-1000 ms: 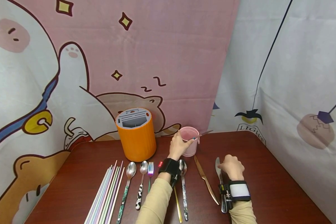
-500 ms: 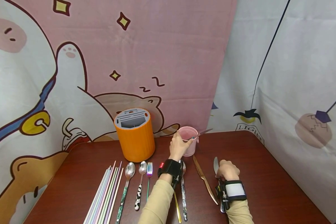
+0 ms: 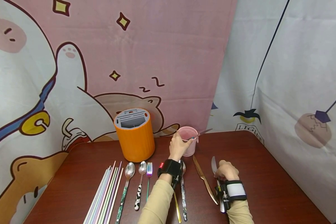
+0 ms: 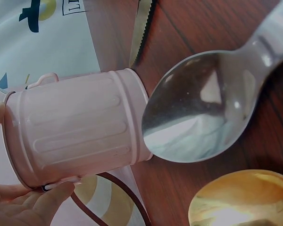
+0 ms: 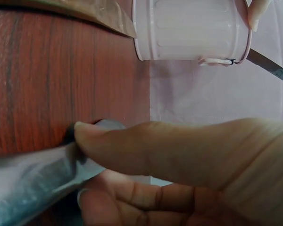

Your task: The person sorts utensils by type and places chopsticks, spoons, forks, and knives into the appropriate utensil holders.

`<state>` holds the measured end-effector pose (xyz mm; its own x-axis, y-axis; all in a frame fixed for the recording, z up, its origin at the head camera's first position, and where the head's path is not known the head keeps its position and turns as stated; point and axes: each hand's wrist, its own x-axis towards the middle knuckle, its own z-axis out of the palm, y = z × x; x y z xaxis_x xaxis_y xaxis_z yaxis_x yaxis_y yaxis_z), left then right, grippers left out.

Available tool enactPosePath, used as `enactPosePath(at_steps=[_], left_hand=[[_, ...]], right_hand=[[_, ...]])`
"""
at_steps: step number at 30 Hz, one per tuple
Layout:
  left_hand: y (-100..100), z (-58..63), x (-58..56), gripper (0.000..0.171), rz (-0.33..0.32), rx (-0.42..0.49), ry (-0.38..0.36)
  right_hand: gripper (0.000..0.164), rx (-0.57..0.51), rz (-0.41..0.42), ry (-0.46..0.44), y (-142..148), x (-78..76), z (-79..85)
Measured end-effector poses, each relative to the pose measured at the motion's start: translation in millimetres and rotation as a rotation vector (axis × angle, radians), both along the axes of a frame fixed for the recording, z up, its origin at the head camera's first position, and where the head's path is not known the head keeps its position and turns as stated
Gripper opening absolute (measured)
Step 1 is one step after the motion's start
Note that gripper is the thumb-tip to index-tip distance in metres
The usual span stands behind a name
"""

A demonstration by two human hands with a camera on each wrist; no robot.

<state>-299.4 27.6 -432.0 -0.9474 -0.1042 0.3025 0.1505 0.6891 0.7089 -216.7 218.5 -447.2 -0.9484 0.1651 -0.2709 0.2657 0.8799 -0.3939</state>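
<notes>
My left hand (image 3: 177,147) grips the pink bucket (image 3: 191,150) by its rim at the back of the table, thumb and fingers on opposite sides. A slim metal utensil (image 3: 205,131) slants out over the bucket's right rim, its lower part hidden inside. To the right, my right hand (image 3: 226,170) pinches a silver table knife (image 3: 214,165) around its middle. In the right wrist view the thumb lies over the knife (image 5: 33,188) and curled fingers are on its other side. A copper-coloured knife (image 3: 204,179) lies between the two hands.
An orange cutlery holder (image 3: 135,140) with a grey slotted top stands left of the bucket. Pastel chopsticks (image 3: 105,194), a green-handled spoon (image 3: 126,186), a cow-print spoon (image 3: 140,186) and a fork (image 3: 149,171) lie left of my left arm. Another spoon (image 3: 184,189) and a gold utensil (image 3: 177,207) lie just right of it.
My right hand has shifted left onto the silver knife and now pinches it; the knife has moved slightly left. My left hand stays on the bucket. The head view has shifted slightly.
</notes>
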Motion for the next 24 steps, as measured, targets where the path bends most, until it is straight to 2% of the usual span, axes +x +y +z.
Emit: enactPosePath(at_steps=[12,18,24], left_hand=[[0,-0.2,0.2,0.082,0.001,-0.016,0.004],[-1,0.0,0.3,0.083,0.0,-0.017,0.008],[-1,-1.0,0.2,0.083,-0.003,-0.017,0.008]], right_hand=[[0.025,-0.039,0.001,0.077,-1,-3.2,5.0],[0.011,-0.073,-0.021,0.188,-1,0.7,15.6],[0.012,-0.106,-0.052,0.359,-2,4.5,27.2]])
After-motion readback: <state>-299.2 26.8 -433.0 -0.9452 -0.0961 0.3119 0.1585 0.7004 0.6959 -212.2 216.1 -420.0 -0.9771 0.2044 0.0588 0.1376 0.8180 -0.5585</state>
